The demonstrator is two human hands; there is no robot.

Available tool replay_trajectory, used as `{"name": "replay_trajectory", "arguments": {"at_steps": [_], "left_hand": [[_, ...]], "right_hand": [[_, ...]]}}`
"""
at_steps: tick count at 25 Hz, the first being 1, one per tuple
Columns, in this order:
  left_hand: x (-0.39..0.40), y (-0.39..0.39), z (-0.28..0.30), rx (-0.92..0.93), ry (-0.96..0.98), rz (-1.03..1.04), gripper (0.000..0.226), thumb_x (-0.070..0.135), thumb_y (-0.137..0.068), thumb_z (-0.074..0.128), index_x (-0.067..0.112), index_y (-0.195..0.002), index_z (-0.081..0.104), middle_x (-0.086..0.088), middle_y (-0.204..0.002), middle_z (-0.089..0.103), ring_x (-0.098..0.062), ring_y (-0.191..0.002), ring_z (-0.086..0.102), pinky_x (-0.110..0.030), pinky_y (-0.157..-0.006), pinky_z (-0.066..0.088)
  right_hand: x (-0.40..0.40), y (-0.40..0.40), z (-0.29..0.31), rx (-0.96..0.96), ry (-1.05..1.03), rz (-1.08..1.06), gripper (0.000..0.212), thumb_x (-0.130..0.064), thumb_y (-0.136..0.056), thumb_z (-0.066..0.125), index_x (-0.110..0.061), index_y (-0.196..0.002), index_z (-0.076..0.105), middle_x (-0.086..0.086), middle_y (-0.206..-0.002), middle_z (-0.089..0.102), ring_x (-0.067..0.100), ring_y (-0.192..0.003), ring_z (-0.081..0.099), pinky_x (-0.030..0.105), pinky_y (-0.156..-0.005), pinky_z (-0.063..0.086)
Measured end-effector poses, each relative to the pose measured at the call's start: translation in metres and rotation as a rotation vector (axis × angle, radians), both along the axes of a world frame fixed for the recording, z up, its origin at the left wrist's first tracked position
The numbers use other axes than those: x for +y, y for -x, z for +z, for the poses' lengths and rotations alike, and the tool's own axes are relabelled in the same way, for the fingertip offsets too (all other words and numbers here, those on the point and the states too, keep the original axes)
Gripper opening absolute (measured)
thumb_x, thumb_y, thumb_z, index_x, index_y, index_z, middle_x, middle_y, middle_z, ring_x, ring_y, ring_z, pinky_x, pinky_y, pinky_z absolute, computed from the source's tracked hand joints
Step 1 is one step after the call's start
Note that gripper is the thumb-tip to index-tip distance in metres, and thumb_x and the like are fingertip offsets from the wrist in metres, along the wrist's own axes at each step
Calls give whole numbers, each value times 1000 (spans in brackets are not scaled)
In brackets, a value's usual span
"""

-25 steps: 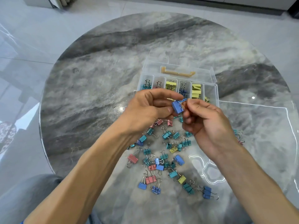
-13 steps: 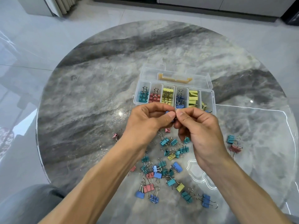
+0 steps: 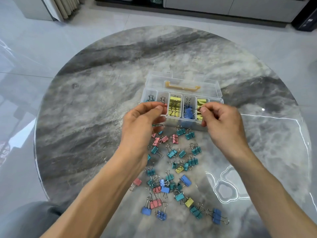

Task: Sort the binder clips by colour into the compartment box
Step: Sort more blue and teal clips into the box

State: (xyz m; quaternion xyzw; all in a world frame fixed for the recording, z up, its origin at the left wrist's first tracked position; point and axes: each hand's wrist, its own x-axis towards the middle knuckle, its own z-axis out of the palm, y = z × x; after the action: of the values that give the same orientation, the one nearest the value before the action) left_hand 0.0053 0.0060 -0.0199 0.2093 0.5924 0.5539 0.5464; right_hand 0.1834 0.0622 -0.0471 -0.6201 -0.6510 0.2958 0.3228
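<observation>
Two hands work binder clips over a clear plastic compartment box (image 3: pixel 214 93) set past the middle of a round grey marble-patterned table (image 3: pixel 85 103).

The right hand (image 3: pixel 223 124) pinches the wire handle of a blue binder clip (image 3: pixel 188 112), which hangs at the blue compartment, apparently so it lands with its colour. The left hand (image 3: pixel 142 124) pinches a pink binder clip (image 3: pixel 165 105) above the second compartment from the left, likely for the same reason. The hinged lid with a tan latch (image 3: pixel 181 85) lies open toward the far edge. Unsorted teal, pink, blue and yellow clips (image 3: pixel 173 169) lie scattered toward the near edge, in reach. No readable writing shows.
</observation>
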Motion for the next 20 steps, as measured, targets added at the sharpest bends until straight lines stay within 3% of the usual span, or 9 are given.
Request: {"name": "replay_trajectory", "arguments": {"at_steps": [3,8,10,11,13,15,18,20], "left_hand": [[0,3,3,25,7,32,17,6,-93,61,18,-85,71,-3,-89,76,-13,-78,64,-24,-64,51],[3,9,10,-18,7,41,16,4,-92,61,15,-86,70,-2,-83,73,-15,-78,63,-26,-64,49],[5,20,14,-55,0,75,13,6,-93,59,13,-92,68,0,-81,73,-13,-77,64,-25,-65,51],[7,25,16,-66,-8,102,12,6,-93,58,13,-94,68,1,-81,73,-11,-76,64,-24,-66,51],[9,33,17,-70,-28,167,13,4,-91,59,13,-94,68,2,-80,72,-10,-72,64,-24,-65,51],[9,35,17,-72,-48,211,15,2,-88,60,14,-91,69,1,-78,70,-10,-69,62,-24,-63,49],[6,30,14,-77,-45,194,17,0,-87,60,15,-89,69,0,-77,70,-11,-69,61,-23,-61,48],[4,28,11,-80,-36,173,18,0,-87,59,15,-90,68,1,-78,71,-11,-70,61,-23,-61,49]], "right_hand": [[42,9,2,-507,-62,229,21,-21,-100,53,-14,-89,70,3,-81,71,22,-74,61,33,-70,48],[85,20,17,-708,191,428,13,-23,-97,61,-19,-100,74,-2,-102,73,13,-82,61,27,-78,44],[85,26,19,-788,63,340,10,-25,-94,65,-21,-98,74,-4,-98,74,12,-78,60,25,-76,43],[77,30,20,-757,-69,251,10,-26,-94,65,-21,-97,74,-5,-93,73,11,-74,58,22,-73,41],[41,44,18,-441,-200,177,9,-26,-94,65,-21,-94,72,-14,-80,66,1,-66,56,10,-61,37],[-10,64,6,-200,-90,372,5,-25,-93,65,-24,-93,70,-19,-76,61,-7,-62,54,5,-58,37],[-68,84,-35,-363,76,720,18,-35,-94,60,-28,-110,64,-14,-98,63,3,-83,52,23,-74,45],[-83,86,-57,-467,-18,753,25,-41,-92,60,-28,-114,63,-11,-105,59,13,-94,46,32,-76,44]]}}
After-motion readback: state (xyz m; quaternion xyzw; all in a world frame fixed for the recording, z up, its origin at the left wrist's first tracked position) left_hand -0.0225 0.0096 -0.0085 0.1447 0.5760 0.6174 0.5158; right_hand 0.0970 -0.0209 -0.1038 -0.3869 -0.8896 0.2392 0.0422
